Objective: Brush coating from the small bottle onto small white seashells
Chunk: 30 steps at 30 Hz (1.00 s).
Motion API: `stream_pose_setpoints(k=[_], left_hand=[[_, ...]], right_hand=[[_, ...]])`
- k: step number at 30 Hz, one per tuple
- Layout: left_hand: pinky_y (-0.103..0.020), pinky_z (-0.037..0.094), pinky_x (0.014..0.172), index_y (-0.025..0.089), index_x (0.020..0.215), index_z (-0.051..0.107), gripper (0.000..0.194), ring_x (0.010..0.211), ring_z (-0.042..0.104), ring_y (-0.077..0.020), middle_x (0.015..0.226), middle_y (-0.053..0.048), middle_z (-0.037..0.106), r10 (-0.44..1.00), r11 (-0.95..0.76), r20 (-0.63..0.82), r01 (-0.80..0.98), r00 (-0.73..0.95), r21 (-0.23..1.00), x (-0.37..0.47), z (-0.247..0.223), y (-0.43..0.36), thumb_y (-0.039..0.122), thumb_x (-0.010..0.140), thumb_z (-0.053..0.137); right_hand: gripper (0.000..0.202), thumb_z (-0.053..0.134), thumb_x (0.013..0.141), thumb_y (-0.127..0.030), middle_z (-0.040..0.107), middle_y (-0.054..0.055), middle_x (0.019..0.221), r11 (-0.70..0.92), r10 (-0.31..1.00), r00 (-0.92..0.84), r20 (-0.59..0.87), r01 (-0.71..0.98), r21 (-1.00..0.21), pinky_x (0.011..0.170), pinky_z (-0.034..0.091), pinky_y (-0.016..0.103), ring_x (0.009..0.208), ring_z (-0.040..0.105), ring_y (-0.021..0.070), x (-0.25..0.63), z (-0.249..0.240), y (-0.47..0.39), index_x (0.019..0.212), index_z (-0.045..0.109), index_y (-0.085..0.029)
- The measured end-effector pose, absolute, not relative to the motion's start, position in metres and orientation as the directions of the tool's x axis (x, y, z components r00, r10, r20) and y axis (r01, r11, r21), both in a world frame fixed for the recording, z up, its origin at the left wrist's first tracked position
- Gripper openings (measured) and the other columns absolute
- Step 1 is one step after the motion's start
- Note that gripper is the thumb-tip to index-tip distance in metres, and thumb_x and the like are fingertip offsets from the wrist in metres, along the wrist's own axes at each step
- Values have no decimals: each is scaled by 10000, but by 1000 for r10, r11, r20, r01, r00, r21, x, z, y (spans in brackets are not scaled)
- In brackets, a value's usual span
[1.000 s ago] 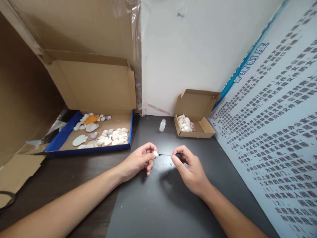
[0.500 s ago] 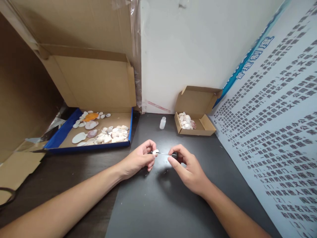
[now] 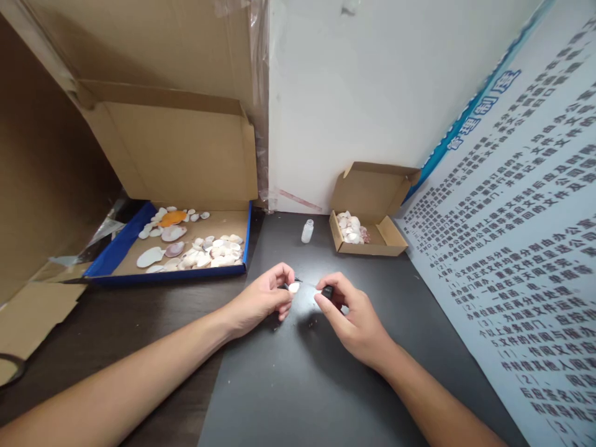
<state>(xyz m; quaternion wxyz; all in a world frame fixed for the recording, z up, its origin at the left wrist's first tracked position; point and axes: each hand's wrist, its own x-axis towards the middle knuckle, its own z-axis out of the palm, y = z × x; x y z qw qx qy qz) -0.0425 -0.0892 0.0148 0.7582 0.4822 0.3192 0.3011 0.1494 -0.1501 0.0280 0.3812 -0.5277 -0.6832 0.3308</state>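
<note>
Between the thumb and fingers of my left hand [image 3: 265, 295] is a small white seashell [image 3: 293, 287]. My right hand [image 3: 351, 316] grips a brush by its black cap [image 3: 328, 292]. The thin brush stem points left, its dark tip just above and beside the shell; whether they touch I cannot tell. Behind both hands a small clear bottle [image 3: 307, 231] stands upright with its mouth uncovered and whitish contents inside.
An open blue-edged cardboard box [image 3: 172, 280] with many shells, one of them an orange shell [image 3: 173, 218], lies at the left. A smaller open box [image 3: 372, 248] of shells stands at the back right. A printed poster [image 3: 521, 236] covers the right side.
The brush tip has shifted slightly up from the shell's face. The shell has turned a little in my left hand. The view has moved slightly.
</note>
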Motion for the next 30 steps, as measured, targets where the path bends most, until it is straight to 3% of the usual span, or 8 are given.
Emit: stream_pose_setpoints(k=[4,10,14,22,30], left_hand=[[-198,377,474,209,867,434,249,469,404,-38,688,83,473,770,350,-192,-151,608,924,-42,15,-90,159,740,643],[-194,378,474,202,863,448,242,471,386,-35,664,86,461,766,338,-170,-162,620,927,-42,14,-89,183,762,667],[-200,382,477,198,862,457,253,476,384,-33,687,80,469,770,331,-164,-167,616,929,-42,13,-89,204,762,690],[-219,387,515,170,986,527,307,522,441,-49,730,54,502,768,314,-194,-95,610,945,-43,13,-87,289,771,710],[-223,400,521,172,956,542,280,531,441,-48,753,51,499,770,318,-202,-89,606,944,-43,15,-88,275,756,709]], right_hand=[[107,532,926,-304,510,-47,613,203,967,-233,104,459,-865,538,353,233,550,460,117,149,33,-151,902,567,-205],[146,527,931,-344,470,-57,581,174,983,-131,125,487,-856,532,340,238,537,447,120,150,32,-149,926,581,-207],[179,510,938,-364,512,-38,607,164,983,-157,99,488,-857,539,343,247,555,466,126,152,32,-149,896,584,-206],[214,481,962,-399,590,-19,710,140,990,-84,114,470,-872,548,386,247,555,502,121,152,29,-150,1028,563,-212],[196,485,960,-386,560,-31,642,153,987,-126,103,501,-852,536,366,249,536,488,120,152,31,-149,930,566,-210]])
